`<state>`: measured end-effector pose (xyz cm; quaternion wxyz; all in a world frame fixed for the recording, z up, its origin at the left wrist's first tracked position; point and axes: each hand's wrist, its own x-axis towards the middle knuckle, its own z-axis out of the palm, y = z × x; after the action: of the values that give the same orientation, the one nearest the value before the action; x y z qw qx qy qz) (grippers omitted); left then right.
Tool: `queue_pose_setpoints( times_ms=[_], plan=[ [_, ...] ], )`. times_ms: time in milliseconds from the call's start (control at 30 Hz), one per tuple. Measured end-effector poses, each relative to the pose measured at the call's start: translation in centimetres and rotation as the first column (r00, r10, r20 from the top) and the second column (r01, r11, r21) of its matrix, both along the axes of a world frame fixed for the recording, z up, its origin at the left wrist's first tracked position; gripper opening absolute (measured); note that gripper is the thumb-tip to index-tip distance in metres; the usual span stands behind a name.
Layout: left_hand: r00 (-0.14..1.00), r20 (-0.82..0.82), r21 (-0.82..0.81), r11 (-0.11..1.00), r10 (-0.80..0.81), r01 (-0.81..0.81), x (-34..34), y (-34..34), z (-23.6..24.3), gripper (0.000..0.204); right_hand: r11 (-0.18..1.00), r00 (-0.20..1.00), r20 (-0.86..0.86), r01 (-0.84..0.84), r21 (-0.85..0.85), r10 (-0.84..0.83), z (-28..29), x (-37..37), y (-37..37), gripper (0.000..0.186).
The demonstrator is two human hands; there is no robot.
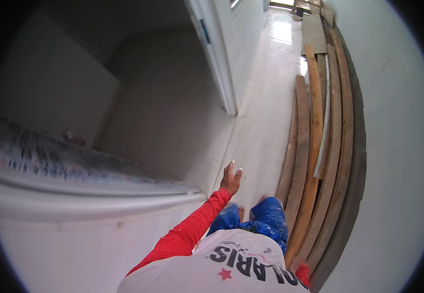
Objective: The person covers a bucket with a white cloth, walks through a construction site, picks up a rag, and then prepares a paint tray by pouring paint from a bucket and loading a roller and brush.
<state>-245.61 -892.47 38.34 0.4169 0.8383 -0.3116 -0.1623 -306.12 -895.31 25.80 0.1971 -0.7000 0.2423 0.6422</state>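
Observation:
My left hand (230, 179) hangs in front of me over the pale floor, beside the corner of the door opening. Its fingers are parted and hold nothing, and the fingertips look white, as if smeared with paint or plaster. A red sleeve (185, 234) covers that arm. Of my right arm only a bit of red sleeve (302, 273) shows at the lower edge, and the hand itself is hidden. Nearest on my right, long wooden planks (314, 132) lie lengthwise along the wall. A thin whitish strip (325, 117) rests among them.
A pale tiled floor (265, 88) runs ahead as a narrow corridor. To the left, a white door frame (219, 63) borders a dim room (158, 88). A white wall (392, 146) rises on the right. A flat board (314, 34) lies at the far end of the planks.

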Motion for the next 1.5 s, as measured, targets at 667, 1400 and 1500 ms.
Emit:
queue_pose_setpoints(
  times_ms=[667, 1400, 1500],
  plan=[
    [0.628, -0.726, -0.124, 0.846, 0.279, -0.519, 37.9, -60.7, 4.7, 0.081, 0.53, -0.434, 0.872, 0.696, 0.485, -0.227, 28.0, 74.2, -97.9, 0.038],
    [0.543, -0.812, -0.031, 0.912, 0.216, -0.409, 81.1, -141.3, 3.0, 0.062, -0.101, 0.029, 0.676, 0.983, -0.153, -0.736, 1.2, 86.6, -152.4, 0.041],
    [0.563, -0.788, -0.043, 0.889, 0.25, -0.456, 88.5, -147.8, 3.9, 0.056, 0.319, -0.092, 0.916, 0.92, 0.229, -0.39, 11.7, 112.3, -174.0, 0.044]
  ],
)
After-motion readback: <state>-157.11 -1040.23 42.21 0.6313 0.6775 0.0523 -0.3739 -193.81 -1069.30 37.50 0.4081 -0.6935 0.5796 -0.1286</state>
